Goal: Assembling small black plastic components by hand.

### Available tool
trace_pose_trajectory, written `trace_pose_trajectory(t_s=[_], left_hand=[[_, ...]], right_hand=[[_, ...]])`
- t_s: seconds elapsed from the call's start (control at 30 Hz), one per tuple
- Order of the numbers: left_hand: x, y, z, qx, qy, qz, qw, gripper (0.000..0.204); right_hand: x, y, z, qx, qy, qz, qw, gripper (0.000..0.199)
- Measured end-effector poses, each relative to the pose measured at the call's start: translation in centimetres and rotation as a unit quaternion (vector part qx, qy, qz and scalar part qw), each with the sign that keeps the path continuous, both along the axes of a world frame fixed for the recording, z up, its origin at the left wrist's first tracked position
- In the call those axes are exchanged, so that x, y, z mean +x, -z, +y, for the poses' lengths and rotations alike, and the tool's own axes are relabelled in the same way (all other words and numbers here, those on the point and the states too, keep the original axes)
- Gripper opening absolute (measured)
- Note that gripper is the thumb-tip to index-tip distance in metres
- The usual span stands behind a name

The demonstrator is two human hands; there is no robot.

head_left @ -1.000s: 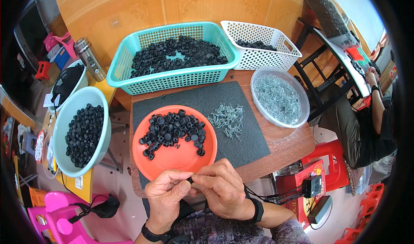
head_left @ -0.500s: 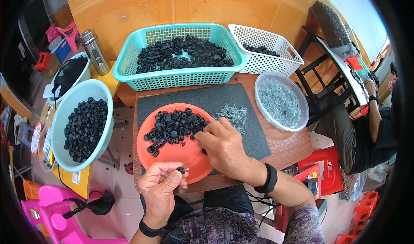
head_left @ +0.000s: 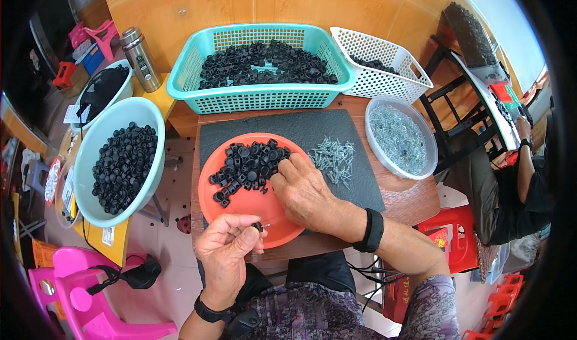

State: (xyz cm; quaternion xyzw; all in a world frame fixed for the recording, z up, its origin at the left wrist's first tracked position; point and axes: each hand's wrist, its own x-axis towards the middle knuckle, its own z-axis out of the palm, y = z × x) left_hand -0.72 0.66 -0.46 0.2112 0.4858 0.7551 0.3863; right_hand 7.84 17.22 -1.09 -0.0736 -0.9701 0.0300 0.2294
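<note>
Left hand (head_left: 228, 248): fingers pinched closed on black plastic cap (head_left: 258, 226), screw (head_left: 268, 225) protruding, above orange plate (head_left: 255, 209)'s near edge. Right hand (head_left: 305, 194): since parted from left, curled over plate's right edge, grasp hidden from here; cap now single-handed.

Bright indoor light; the pale wall (head_left: 505, 12) at far right looks washed out, the far left dim. A steel flask (head_left: 142, 62) glints. Fisheye distortion bends edges inside a black rim.
</note>
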Motion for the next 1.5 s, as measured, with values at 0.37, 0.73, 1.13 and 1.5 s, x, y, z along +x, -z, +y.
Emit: trace_pose_trajectory(t_s=[0.37, 0.73, 1.13, 1.5], left_hand=[[-0.7, 0.3, -0.2, 0.004, -0.02, 0.008, 1.0, 0.02], [-0.9, 0.2, -0.1, 0.005, -0.039, -0.002, 0.999, 0.016], [-1.1, 0.5, -0.4, 0.019, -0.04, -0.022, 0.999, 0.018], [-1.0, 0.5, -0.2, 0.015, -0.036, -0.017, 0.999, 0.02]], right_hand=[[0.6, 0.6, -1.3, -0.037, -0.044, 0.009, 0.998, 0.013], [1.0, 0.8, -1.3, -0.123, -0.024, 0.022, 0.992, 0.011], [2.6, -1.6, 2.0, -0.129, 0.052, 0.068, 0.988, 0.022], [2.2, 0.0, 1.1, -0.166, -0.007, 0.044, 0.985, 0.025]])
